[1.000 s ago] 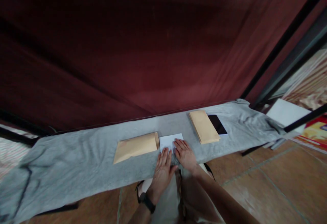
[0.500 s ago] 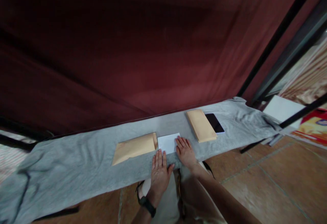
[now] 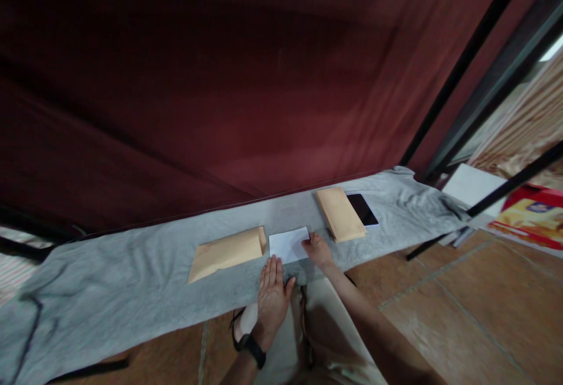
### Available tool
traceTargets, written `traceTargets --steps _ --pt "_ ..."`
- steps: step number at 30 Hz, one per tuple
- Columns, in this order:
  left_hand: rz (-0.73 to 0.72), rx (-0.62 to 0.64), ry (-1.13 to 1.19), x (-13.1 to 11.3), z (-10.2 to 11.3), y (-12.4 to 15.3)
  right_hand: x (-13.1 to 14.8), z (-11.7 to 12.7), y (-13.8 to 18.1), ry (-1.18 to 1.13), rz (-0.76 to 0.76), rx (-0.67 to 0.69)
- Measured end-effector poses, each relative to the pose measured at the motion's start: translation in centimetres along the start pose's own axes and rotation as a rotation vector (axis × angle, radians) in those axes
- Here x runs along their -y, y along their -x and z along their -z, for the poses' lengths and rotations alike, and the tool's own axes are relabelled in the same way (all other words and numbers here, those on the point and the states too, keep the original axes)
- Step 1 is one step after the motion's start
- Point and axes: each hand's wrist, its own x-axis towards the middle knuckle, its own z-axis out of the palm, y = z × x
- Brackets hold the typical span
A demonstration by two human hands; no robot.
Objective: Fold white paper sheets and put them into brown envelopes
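Note:
A folded white paper [image 3: 288, 242] lies on a grey cloth [image 3: 132, 291] that covers a low bench. My right hand [image 3: 317, 249] rests at the paper's right edge, fingers curled against it. Flat on the cloth just below the paper lies my left hand [image 3: 271, 294], fingers stretched out, a black watch on its wrist. A tan envelope [image 3: 226, 252] sits directly left of the paper.
To the right lies a stack of tan envelopes [image 3: 339, 213] with a black phone [image 3: 362, 209] beside it. A dark red curtain [image 3: 220, 98] hangs behind the bench. White sheets [image 3: 470, 186] and a colourful box [image 3: 528, 215] sit at far right. Below is a tiled floor [image 3: 461, 314].
My left hand has slid back off the white paper onto the cloth. My right hand moved to the paper's right edge and curled its fingers.

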Motion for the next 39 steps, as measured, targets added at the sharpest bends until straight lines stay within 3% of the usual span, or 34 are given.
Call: traceTargets --steps 7,14,20,30,39 --pt "-0.045 0.054 0.012 -2.1 0.2 0.5 -2.5 1.6 0.2 -0.055 -0.016 0.074" --pt "-0.094 0.058 0.021 -4.7 -0.6 -2.7 -2.8 2.1 1.5 -0.034 -0.015 0.023" --pt "-0.039 0.076 0.004 -4.4 -2.1 -4.5 -2.4 2.0 2.4 -0.049 -0.034 0.004" --pt "-0.031 0.131 0.004 -3.9 -2.5 -6.0 -2.6 1.7 2.8 -0.064 -0.074 0.015" --pt "0.005 0.100 0.033 -4.3 -3.5 -6.7 -2.5 1.5 2.6 0.044 0.009 -0.064"
